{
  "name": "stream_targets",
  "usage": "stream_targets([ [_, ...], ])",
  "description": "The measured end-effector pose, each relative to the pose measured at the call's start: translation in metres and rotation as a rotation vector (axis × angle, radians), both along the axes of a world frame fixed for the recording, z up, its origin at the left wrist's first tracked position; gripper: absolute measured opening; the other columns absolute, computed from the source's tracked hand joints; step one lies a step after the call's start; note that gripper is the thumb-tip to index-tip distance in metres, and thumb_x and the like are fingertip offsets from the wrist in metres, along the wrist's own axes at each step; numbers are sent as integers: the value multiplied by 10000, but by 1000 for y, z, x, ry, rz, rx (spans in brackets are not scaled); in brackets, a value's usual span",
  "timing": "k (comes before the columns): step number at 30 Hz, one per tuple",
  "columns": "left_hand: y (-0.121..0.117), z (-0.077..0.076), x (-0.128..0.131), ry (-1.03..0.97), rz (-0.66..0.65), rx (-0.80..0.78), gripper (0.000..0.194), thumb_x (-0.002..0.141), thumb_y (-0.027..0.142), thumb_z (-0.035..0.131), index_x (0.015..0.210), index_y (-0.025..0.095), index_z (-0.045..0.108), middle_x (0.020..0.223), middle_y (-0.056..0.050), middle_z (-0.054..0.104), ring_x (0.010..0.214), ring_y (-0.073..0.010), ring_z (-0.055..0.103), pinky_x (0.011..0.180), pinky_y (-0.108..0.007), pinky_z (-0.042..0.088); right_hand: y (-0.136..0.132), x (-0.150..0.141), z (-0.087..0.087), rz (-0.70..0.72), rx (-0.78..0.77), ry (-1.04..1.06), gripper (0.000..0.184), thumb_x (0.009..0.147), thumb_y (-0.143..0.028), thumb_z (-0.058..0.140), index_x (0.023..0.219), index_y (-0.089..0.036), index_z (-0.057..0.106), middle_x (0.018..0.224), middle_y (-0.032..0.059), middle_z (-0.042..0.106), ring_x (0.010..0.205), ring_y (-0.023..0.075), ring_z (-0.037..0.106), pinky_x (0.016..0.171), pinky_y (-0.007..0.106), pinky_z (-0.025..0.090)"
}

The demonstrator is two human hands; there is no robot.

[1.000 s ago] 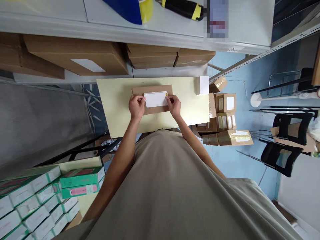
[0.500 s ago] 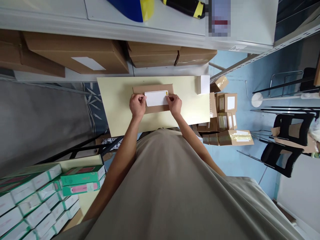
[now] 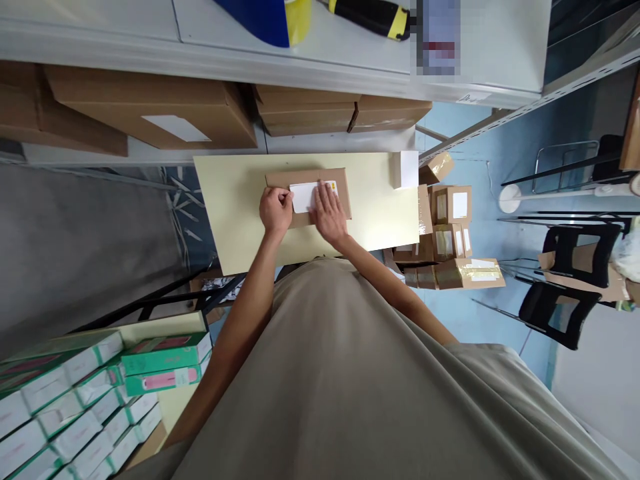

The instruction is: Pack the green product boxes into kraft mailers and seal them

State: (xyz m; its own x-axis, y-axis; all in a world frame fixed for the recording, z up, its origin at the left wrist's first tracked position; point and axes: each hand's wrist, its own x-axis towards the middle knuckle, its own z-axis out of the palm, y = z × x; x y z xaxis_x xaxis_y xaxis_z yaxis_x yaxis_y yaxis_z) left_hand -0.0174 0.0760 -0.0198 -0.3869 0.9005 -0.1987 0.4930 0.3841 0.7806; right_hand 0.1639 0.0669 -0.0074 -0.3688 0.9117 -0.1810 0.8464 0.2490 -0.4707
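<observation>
Left fingers (image 3: pixel 284 194) pinch a label (image 3: pixel 302 198), right fingers (image 3: pixel 325 198) extend over it, white box (image 3: pixel 409 169) nearby.

We count two bare hands (image 3: pixel 276 212) (image 3: pixel 330 215), one white rectangular label (image 3: pixel 303 199), one flat brown cardboard box (image 3: pixel 303 177) mid-frame; one small white cuboid box (image 3: pixel 409 170) right of centre; one black-and-yellow handle (image 3: pixel 371 17) up top.
</observation>
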Motion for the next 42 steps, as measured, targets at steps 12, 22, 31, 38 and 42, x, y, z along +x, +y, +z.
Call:
stream_targets([
  [12, 4, 6, 2, 42, -16, -45, 170, 961, 268, 705, 839, 276, 587, 1004, -95, 747, 990, -276, 694, 1043, -433, 566, -24, -18, 7, 300, -65, -44, 827, 1203, -572, 351, 1845, -60, 255, 1923, 153, 237, 1820, 292, 153, 1501, 521, 139],
  [22, 1, 14, 13, 78, 32, -28, 71, 991, 230, 678, 1052, 265, 668, 1011, -66, 758, 1020, -257, 725, 1029, -412, 569, -10, -30, 3, 158, -7, -81, 748, 1191, -443, 432, 1844, -101, 299, 1935, 184, 152, 1822, 379, 105, 1468, 650, 111],
  [31, -42, 26, 25, 317, -251, -66, 552, 1164, 371, 415, 1631, 231, 675, 1698, -245, 569, 1633, -416, 491, 1306, -597, 425, 13, 12, 9, -59, 42, -61, 775, 1196, -487, 411, 1827, -46, 315, 1911, 229, 191, 1811, 383, 174, 1462, 623, 176],
  [38, -61, 24, 36, 439, -517, -85, 721, 1137, 421, 420, 1821, 198, 405, 1909, -162, 264, 1804, -405, 166, 1458, -670, 108, -2, 24, 10, 76, 63, -70, 673, 1195, -417, 446, 1808, -143, 414, 1898, 165, 281, 1802, 356, 224, 1456, 610, 240],
  [42, -65, 27, 27, 438, -615, -84, 748, 1124, 465, 448, 1828, 221, 389, 1901, -147, 282, 1801, -389, 173, 1457, -674, 89, -4, 37, 13, 147, 59, -77, 645, 1202, -406, 441, 1803, -173, 433, 1895, 130, 300, 1801, 342, 227, 1460, 587, 248],
])
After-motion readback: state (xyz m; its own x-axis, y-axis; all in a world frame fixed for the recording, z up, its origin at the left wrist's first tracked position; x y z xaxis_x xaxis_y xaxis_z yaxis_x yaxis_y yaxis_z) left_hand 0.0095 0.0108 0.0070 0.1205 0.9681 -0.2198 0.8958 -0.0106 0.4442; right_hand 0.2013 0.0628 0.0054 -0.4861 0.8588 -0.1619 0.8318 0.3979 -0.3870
